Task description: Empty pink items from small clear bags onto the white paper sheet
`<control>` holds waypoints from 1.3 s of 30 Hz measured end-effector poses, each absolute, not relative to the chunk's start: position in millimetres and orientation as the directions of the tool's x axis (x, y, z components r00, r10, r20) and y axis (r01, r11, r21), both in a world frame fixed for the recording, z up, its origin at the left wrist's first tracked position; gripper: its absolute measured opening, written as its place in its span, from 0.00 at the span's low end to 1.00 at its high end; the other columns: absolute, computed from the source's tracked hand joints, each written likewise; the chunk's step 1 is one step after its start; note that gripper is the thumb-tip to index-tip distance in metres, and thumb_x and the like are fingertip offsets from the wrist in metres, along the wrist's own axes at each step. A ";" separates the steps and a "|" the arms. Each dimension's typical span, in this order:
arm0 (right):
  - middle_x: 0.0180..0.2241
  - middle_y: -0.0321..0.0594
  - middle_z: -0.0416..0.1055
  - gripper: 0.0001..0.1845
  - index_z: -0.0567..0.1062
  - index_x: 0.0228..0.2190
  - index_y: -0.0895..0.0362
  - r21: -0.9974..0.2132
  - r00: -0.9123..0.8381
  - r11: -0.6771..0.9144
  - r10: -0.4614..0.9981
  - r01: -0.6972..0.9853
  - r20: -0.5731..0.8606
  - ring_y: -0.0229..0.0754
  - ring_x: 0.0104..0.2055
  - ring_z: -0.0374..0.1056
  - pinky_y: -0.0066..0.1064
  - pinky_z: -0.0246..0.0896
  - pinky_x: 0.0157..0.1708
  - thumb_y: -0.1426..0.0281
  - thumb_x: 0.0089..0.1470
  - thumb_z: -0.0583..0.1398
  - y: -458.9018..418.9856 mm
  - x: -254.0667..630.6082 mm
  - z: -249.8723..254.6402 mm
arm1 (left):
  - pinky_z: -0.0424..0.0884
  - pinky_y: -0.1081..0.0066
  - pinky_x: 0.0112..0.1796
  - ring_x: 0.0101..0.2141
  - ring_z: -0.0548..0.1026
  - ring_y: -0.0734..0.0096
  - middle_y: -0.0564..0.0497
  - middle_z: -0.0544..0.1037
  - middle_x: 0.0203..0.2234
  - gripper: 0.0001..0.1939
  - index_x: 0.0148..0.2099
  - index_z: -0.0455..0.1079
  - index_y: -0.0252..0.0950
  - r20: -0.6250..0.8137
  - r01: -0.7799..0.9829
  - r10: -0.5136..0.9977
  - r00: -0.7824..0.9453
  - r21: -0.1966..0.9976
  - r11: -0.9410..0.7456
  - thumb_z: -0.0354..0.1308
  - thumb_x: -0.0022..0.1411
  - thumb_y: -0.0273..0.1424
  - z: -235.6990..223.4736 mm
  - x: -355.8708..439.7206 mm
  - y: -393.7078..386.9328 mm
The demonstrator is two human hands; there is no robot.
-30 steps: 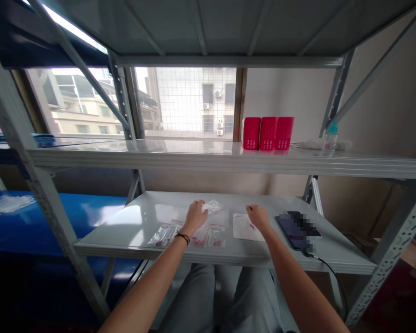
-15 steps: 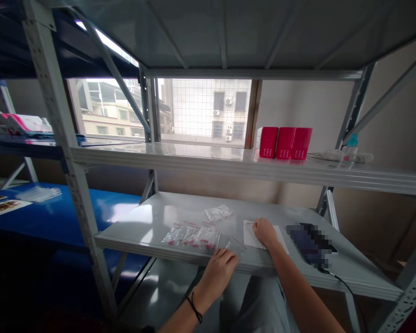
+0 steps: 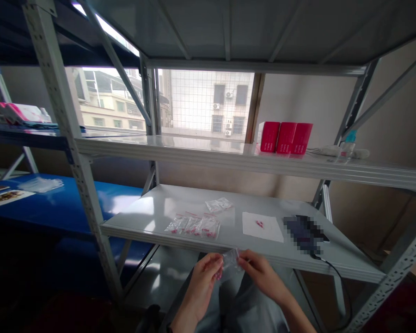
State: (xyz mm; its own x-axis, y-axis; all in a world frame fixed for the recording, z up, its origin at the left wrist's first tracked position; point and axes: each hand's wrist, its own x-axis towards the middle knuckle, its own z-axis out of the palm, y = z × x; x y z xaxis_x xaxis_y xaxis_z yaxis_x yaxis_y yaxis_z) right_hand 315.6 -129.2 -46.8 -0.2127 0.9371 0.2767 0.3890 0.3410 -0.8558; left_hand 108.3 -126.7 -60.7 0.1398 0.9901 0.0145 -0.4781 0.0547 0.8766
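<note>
I register my left hand [image 3: 203, 280] and right hand [image 3: 263, 273] close together just below the front edge of the steel shelf [image 3: 142, 217], both clamped on a small clear plastic bag [image 3: 230, 260] with pink pieces [image 3: 218, 275] at its lower end. On the shelf, a row of small bags [image 3: 193, 226] lies left of a white paper sheet [image 3: 262, 226]; a loose bag [image 3: 218, 204] lies behind the row

The red boxes [image 3: 286, 138] bear white print — all unreadable.
</note>
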 end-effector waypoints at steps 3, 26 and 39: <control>0.24 0.35 0.69 0.25 0.76 0.27 0.57 -0.944 -0.118 0.206 0.976 0.259 0.181 0.40 0.29 0.62 0.30 0.55 0.30 0.49 0.61 0.59 -146.9 300.1 -93.3 | 0.67 0.75 0.29 0.28 0.72 0.71 0.53 0.75 0.26 0.19 0.38 0.78 0.34 -0.032 -0.292 0.992 0.125 0.954 0.068 0.71 0.53 0.46 -86.4 103.0 -130.1; 0.25 0.36 0.70 0.22 0.73 0.22 0.56 -0.885 -0.038 0.264 0.962 0.384 0.271 0.40 0.29 0.64 0.28 0.56 0.30 0.57 0.63 0.56 -165.0 265.6 -147.7 | 0.70 0.76 0.29 0.26 0.79 0.68 0.50 0.81 0.24 0.21 0.30 0.74 0.38 0.271 0.384 0.931 0.242 0.855 -0.349 0.49 0.71 0.42 -127.4 121.3 -154.0; 0.17 0.34 0.62 0.23 0.63 0.17 0.53 -0.851 0.258 0.159 0.911 0.500 0.322 0.40 0.22 0.59 0.30 0.52 0.25 0.53 0.57 0.54 -146.1 252.2 -198.8 | 0.71 0.76 0.33 0.30 0.81 0.68 0.51 0.80 0.30 0.14 0.34 0.69 0.42 0.508 0.636 0.809 0.295 0.527 -0.563 0.47 0.68 0.22 -172.9 119.2 -133.9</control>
